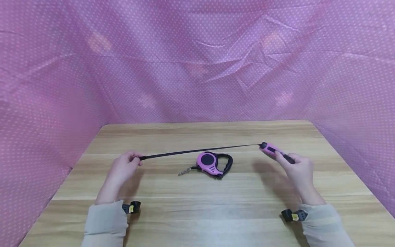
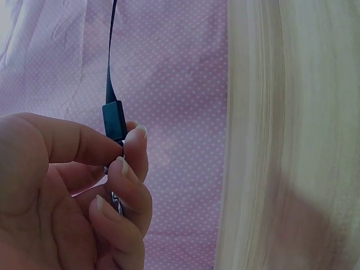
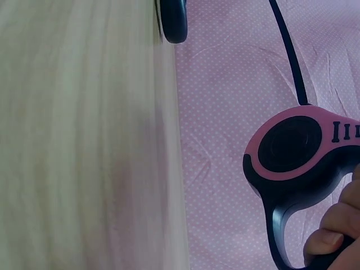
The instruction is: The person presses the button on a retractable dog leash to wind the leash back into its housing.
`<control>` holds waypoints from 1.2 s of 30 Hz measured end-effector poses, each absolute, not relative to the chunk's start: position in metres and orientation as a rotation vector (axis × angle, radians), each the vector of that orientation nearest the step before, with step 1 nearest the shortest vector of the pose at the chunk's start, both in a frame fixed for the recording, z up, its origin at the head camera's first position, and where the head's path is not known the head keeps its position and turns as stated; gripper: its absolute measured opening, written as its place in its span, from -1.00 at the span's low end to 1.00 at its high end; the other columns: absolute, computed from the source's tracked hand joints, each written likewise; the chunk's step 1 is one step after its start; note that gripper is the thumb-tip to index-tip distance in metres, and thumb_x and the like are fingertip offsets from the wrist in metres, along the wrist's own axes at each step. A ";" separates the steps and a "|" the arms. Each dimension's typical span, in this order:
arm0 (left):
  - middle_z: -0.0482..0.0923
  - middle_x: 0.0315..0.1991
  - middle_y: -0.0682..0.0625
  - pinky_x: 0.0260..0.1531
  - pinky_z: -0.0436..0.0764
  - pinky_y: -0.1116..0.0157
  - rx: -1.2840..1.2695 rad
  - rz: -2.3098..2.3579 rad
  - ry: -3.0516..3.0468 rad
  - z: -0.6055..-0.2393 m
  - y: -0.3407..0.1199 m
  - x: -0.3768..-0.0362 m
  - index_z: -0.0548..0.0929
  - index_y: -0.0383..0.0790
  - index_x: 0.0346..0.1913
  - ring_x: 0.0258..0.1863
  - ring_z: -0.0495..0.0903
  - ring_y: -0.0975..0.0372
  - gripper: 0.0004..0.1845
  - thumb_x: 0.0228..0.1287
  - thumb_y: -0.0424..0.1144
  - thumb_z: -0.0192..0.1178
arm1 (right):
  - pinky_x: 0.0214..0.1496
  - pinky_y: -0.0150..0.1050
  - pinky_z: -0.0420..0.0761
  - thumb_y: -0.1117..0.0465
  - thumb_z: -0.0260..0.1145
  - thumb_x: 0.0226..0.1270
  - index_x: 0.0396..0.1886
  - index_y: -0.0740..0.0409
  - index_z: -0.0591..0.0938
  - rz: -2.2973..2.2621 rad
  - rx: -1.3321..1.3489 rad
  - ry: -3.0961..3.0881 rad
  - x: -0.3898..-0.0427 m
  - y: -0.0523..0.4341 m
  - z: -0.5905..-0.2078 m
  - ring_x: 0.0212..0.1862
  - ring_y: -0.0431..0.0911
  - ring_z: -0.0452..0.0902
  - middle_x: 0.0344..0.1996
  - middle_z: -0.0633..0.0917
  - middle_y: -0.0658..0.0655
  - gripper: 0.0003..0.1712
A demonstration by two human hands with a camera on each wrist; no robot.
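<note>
My right hand (image 1: pixel 297 171) grips the black loop handle of a pink and black retractable dog leash (image 3: pixel 289 143), held above the table at the right. From its case a black strap (image 1: pixel 197 150) runs taut across to the left. At the strap's other end, my left hand (image 1: pixel 124 168) pinches the metal clip (image 2: pixel 116 202) just below the black end piece (image 2: pixel 114 120), fingers curled round it and partly hiding it. Between the hands, a second pink and black retractable leash (image 1: pixel 210 164) lies on the table, its silver clip (image 1: pixel 185 171) pointing left.
The wood-grain table (image 1: pixel 197 212) spans the space below both hands. Pink dotted cloth (image 1: pixel 197 68) hangs behind it and on both sides. A black wrist camera sits at each sleeve cuff (image 1: pixel 106 218).
</note>
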State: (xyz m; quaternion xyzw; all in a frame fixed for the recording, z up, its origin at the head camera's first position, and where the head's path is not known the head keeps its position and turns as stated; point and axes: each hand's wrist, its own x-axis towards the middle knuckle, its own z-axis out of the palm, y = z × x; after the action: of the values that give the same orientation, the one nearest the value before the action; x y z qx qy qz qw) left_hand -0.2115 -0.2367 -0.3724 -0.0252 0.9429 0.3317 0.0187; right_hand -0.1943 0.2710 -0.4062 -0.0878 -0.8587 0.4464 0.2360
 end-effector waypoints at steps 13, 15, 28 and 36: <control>0.64 -0.08 -0.19 -0.31 0.39 0.25 -0.068 1.017 2.948 -0.374 -0.235 -0.211 0.59 -0.23 0.01 -0.24 0.49 0.08 -0.70 0.46 -0.22 -0.12 | -0.73 -0.42 0.08 0.25 0.48 -0.03 -0.96 0.00 0.32 0.976 0.116 -2.168 -0.201 0.268 -0.421 -0.79 -0.44 0.07 -0.91 0.26 -0.32 -0.45; 0.63 -0.08 -0.20 -0.32 0.39 0.24 -0.061 1.018 2.946 -0.373 -0.235 -0.211 0.59 -0.24 0.01 -0.24 0.48 0.07 -0.69 0.47 -0.22 -0.12 | -0.74 -0.43 0.06 0.25 0.47 -0.05 -0.96 -0.01 0.31 0.954 0.147 -2.145 -0.201 0.268 -0.422 -0.79 -0.45 0.05 -0.92 0.25 -0.32 -0.45; 0.63 -0.04 -0.20 -0.24 0.41 0.19 -0.060 1.004 2.946 -0.373 -0.233 -0.211 0.60 -0.22 0.01 -0.17 0.50 0.04 -0.68 0.45 -0.22 -0.14 | -0.76 -0.46 0.06 0.22 0.47 -0.10 -0.96 -0.02 0.32 0.870 0.242 -2.077 -0.202 0.267 -0.423 -0.77 -0.50 0.04 -0.94 0.32 -0.12 -0.48; 0.65 -0.03 -0.19 -0.20 0.42 0.16 -0.073 1.015 2.910 -0.373 -0.230 -0.212 0.58 -0.24 0.10 -0.09 0.52 0.02 -0.65 0.49 -0.21 -0.16 | -0.76 -0.48 0.07 0.22 0.48 -0.14 -0.95 -0.02 0.38 0.843 0.291 -2.057 -0.202 0.266 -0.423 -0.75 -0.54 0.05 -0.94 0.37 -0.06 -0.53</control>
State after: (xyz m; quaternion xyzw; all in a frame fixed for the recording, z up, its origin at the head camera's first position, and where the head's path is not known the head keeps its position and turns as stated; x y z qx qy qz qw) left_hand -0.2115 -0.2304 -0.3732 -0.0238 0.9435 0.3291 0.0296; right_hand -0.2021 0.2660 -0.4234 0.1167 -0.8264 0.3385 0.4347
